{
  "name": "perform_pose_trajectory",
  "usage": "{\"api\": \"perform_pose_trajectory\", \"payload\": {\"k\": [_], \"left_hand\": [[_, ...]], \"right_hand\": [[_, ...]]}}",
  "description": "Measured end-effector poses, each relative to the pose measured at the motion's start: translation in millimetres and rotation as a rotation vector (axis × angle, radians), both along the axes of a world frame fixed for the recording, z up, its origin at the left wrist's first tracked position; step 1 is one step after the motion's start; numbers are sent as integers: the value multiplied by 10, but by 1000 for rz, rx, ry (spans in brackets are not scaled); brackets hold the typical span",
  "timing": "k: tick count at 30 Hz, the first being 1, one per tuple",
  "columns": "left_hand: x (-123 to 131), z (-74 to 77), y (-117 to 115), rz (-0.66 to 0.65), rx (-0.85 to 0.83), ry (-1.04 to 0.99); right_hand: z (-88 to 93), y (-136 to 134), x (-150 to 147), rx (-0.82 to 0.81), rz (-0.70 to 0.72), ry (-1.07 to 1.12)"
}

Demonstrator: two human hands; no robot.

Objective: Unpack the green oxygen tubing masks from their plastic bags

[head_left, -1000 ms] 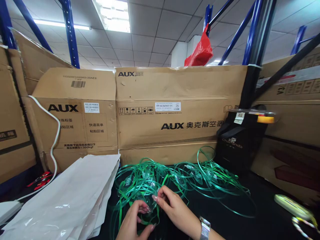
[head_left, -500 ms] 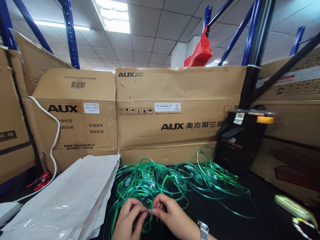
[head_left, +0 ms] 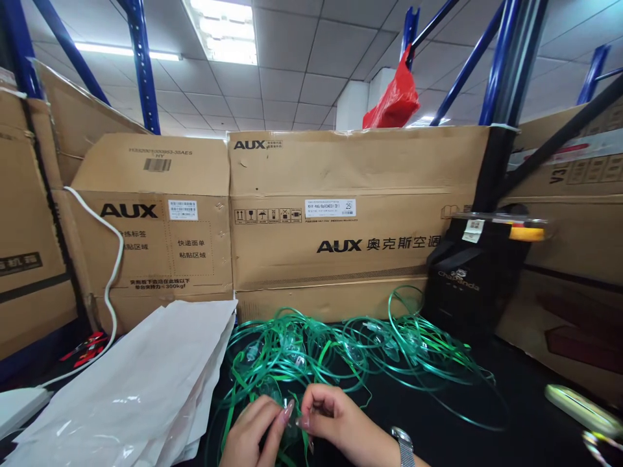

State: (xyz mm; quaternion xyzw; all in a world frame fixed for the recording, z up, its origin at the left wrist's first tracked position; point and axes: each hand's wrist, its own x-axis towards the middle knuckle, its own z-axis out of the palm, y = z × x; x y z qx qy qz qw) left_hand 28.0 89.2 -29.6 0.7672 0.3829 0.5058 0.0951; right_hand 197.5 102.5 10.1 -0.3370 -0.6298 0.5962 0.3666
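Observation:
A tangled pile of green plastic tubing point(head_left: 350, 350) with small clear fittings lies on the black table. At the bottom edge of the view my left hand point(head_left: 253, 434) and my right hand point(head_left: 335, 425) meet fingertip to fingertip, both pinching a clear fitting point(head_left: 292, 421) and the green tubing joined to it at the near side of the pile. The fingers of both hands are curled closed. A watch point(head_left: 403, 444) sits on my right wrist.
A stack of white plastic bags point(head_left: 136, 383) lies to the left of the tubing. Large AUX cardboard boxes point(head_left: 341, 214) wall the back. A black bag point(head_left: 467, 272) stands at the right, a pale oblong object point(head_left: 579, 408) near the right edge, a white cable point(head_left: 114, 259) at the left.
My hands have drawn closer together and a little lower in the view, fingertips now touching over the fitting. The camera has shifted slightly.

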Motion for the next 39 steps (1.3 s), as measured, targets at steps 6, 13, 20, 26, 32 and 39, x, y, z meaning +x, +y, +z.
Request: {"api": "perform_pose_trajectory", "payload": {"k": [6,13,20,26,32,39], "left_hand": [[7,22,-43,-23,-118,-136],[29,129,-93,38,-241,-276],[-49,186,-46,155,-329,-357],[-139,190,58,109,-478,-438],[-91,322,40,-125,-825,-967],[-98,409,50,-404,-1043,-1413]], "right_hand": [[-8,-35,-30,24,0,-29],[5,-70,-27,71,9,-106],[37,-127,-11,90,33,-221],[41,-127,4,116,22,-260],[40,140,187,201,-204,-305],[-57,187,236,503,-592,-284]]}}
